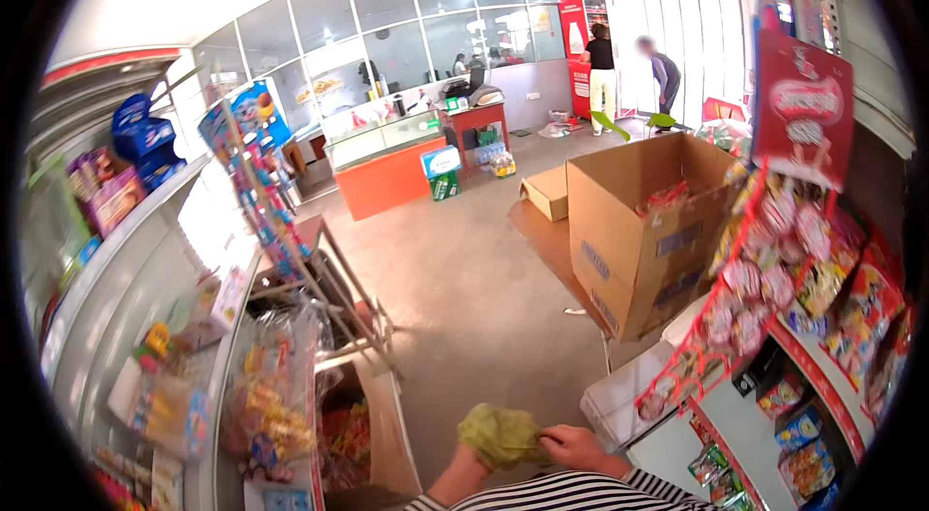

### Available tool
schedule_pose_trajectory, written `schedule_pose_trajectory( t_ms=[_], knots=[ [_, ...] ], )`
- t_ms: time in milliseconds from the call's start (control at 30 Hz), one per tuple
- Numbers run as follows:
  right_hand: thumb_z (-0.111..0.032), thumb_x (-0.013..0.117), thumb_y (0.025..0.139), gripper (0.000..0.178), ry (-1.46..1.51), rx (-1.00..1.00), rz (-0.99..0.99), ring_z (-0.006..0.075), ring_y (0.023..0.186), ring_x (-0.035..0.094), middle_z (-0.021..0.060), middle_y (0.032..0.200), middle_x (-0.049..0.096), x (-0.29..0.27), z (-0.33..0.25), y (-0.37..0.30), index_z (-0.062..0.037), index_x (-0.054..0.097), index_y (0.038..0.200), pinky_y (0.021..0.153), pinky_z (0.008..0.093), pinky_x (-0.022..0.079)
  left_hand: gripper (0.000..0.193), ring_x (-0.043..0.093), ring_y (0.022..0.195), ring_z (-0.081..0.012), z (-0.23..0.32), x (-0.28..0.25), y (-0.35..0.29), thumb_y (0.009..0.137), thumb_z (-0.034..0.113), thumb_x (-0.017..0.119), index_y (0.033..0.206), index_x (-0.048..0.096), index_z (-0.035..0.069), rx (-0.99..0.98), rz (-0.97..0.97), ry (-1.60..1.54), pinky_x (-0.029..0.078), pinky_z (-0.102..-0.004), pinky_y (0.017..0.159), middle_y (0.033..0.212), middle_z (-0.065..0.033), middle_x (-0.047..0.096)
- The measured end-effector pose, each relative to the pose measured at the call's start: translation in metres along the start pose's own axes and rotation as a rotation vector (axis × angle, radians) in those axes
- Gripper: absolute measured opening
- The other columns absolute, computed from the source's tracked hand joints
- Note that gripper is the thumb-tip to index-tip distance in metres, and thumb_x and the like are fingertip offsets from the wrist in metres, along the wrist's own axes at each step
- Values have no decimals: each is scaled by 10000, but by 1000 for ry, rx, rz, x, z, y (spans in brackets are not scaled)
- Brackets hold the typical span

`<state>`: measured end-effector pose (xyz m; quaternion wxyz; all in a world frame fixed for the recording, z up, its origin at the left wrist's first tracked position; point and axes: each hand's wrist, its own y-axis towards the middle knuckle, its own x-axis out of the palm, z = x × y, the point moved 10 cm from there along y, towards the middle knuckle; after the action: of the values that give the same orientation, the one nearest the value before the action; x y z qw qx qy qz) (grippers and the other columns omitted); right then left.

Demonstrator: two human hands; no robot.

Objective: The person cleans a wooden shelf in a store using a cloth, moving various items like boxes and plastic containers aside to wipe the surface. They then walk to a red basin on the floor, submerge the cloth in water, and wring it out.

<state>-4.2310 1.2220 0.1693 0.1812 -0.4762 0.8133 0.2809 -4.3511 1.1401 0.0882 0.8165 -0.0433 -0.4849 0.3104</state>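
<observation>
A crumpled yellow-green cloth (499, 435) is at the bottom centre, between my two hands in front of a black-and-white striped sleeve and shirt. My right hand (577, 448) pinches its right edge between thumb and fingers. On the other side, my left hand (463, 474) reaches up beneath the cloth, which covers its fingers, so their pose is hidden. Nearest to my right hand is a pale low box (619, 400) beside the snack shelf. To the left of my left hand is a wooden-sided bin (382, 414) with red packets inside.
A large open cardboard box (619, 250) stands ahead to the right. Snack shelves (823, 385) and hanging packets (764, 269) crowd the right. At left are metal shelves (145, 288) and a rack (339, 279). An orange counter (392, 180) and two people (601, 66) are farther off.
</observation>
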Motion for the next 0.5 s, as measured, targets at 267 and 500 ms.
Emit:
schedule_pose_trajectory(
  t_ms=[267,500],
  knots=[
    [-295,507,844,302,157,18,-162,276,845,589,118,958,608,39,51,224,-86,581,1050,733,347,468,469,524,1034,-327,178,-3,116,890,385,362,1120,502,1,149,-19,-49,417,-467,897,1129,-158,546],
    [-288,552,829,445,95,106,-154,245,876,589,142,1096,539,88,119,388,-63,459,1202,762,324,473,420,478,1107,-257,251,-24,282,886,314,418,1217,438,56,62,-189,295,400,-404,928,1202,-106,497]
  ],
)
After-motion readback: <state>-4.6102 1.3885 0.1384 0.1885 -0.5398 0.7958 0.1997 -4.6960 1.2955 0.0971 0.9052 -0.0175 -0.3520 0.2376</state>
